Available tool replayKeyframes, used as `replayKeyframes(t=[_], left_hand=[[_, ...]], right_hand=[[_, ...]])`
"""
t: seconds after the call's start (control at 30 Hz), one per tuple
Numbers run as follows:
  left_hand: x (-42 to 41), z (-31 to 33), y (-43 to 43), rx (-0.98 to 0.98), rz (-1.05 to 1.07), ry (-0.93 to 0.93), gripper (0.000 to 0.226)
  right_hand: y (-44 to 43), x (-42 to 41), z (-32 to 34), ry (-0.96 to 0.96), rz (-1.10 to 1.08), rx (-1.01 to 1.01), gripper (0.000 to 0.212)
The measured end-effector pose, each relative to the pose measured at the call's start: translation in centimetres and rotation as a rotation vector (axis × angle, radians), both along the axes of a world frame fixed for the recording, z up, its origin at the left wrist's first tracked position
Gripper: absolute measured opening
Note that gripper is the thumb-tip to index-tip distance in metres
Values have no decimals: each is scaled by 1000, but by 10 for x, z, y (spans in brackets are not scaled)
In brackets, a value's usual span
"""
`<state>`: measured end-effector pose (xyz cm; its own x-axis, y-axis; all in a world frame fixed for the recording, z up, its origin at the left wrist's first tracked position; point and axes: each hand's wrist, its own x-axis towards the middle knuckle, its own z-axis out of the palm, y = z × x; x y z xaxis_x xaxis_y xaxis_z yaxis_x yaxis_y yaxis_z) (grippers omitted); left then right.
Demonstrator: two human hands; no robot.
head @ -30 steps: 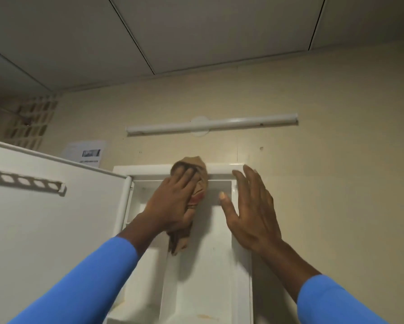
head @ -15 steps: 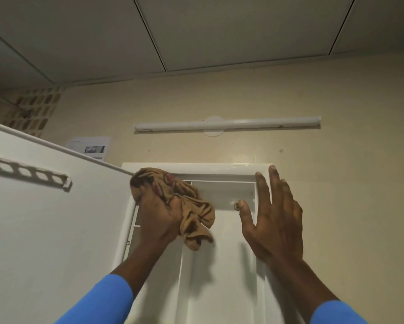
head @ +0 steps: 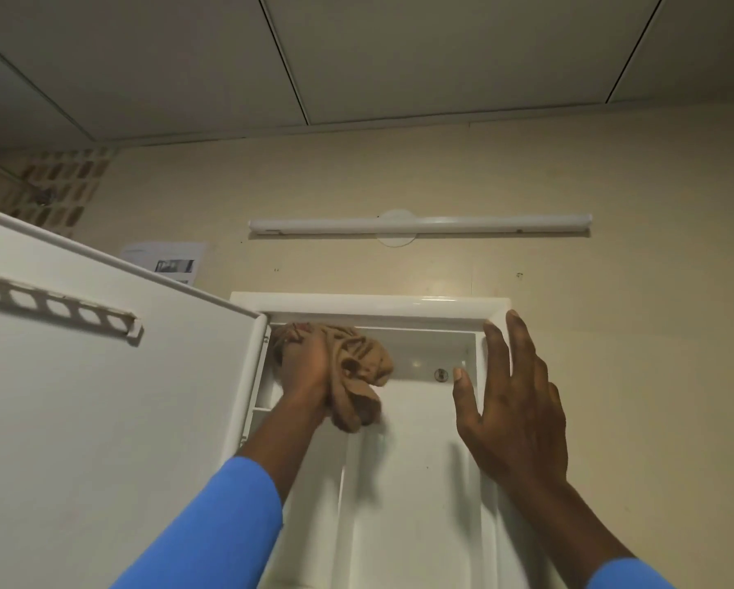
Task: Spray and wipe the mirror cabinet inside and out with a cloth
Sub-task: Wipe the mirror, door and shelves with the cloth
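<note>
The white mirror cabinet (head: 369,305) hangs on the beige wall with its door (head: 101,397) swung open to the left. My left hand (head: 303,367) grips a crumpled tan cloth (head: 357,371) and presses it into the cabinet's upper left inside corner, under the top panel. My right hand (head: 514,401) is flat with fingers spread against the cabinet's right side frame, holding nothing. A small round metal fitting (head: 441,374) shows on the back wall near the right thumb. No spray bottle is in view.
A long white tube lamp (head: 420,225) is fixed to the wall above the cabinet. A paper notice (head: 165,259) is stuck on the wall behind the door. A perforated white rail (head: 59,308) runs along the door's inner face. A vertical divider (head: 348,503) splits the cabinet interior.
My left hand carried the cloth from the middle of the top edge leftward, then into the upper left inside corner. My right hand stayed on the right frame. The view tilted up.
</note>
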<state>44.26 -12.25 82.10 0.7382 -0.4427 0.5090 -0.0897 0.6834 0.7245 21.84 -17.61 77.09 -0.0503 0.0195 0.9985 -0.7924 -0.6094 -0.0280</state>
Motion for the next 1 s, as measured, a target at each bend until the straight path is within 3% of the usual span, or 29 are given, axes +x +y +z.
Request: replayKeyframes(t=[0.07,0.17,0.3,0.37,0.53,0.7,0.8,1.0], left_hand=[[-1,10,3,-113,-157,111,9],[-11,16,2,-220,-329,157,19],[-18,13,-9,-204,-455,187,5],[-19,12,-8,-225,-396,104,19],[1,-2,-3,-3,-302,-204,33],[15,6,-12,-48,-141,-78,28],[15,5,-19,93,125,-168,31],[27,19,-5,932,536,-986,19]], right_hand=[[1,1,-1,-8,14,-2,67],[4,2,-1,-13,20,-16,66],[5,4,0,-11,-43,-8,60],[6,5,0,1,-83,-7,61],[7,4,-1,9,-66,12,62],[6,-2,-4,-7,32,15,53],[7,-1,-5,1,11,29,54],[5,-3,-3,66,-27,60,58]])
